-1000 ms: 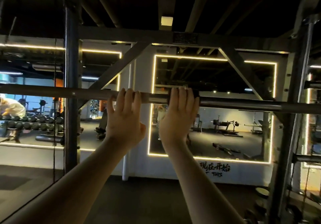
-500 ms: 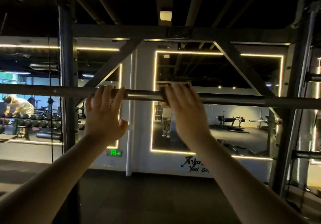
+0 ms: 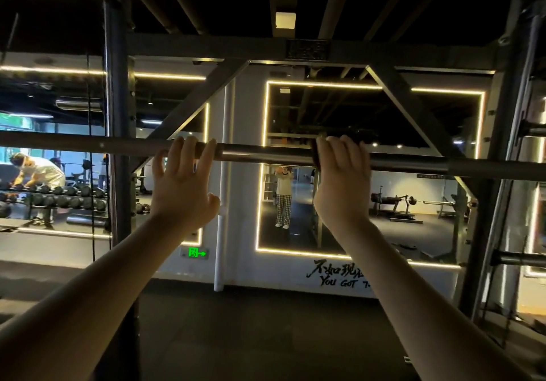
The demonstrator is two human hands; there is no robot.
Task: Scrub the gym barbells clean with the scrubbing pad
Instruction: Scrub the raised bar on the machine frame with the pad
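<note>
A long steel barbell (image 3: 266, 156) runs level across the view at head height, held in a dark rack. My left hand (image 3: 180, 185) hangs on it left of centre, fingers hooked over the top and thumb spread below. My right hand (image 3: 339, 185) wraps the bar right of centre and presses a dark scrubbing pad (image 3: 315, 153) around it. Only the pad's left edge shows past my fingers. A shiny stretch of bar lies between the hands.
Dark rack uprights stand at left (image 3: 118, 173) and right (image 3: 502, 203), with a crossbeam (image 3: 307, 51) overhead. Behind are lit mirrors, a dumbbell rack (image 3: 59, 200) with a person bent over it, and a person standing in the mirror (image 3: 283, 194).
My right hand has slid rightward along the bar with the pad, so the gap between my hands has widened. My left hand stays hooked on the bar.
</note>
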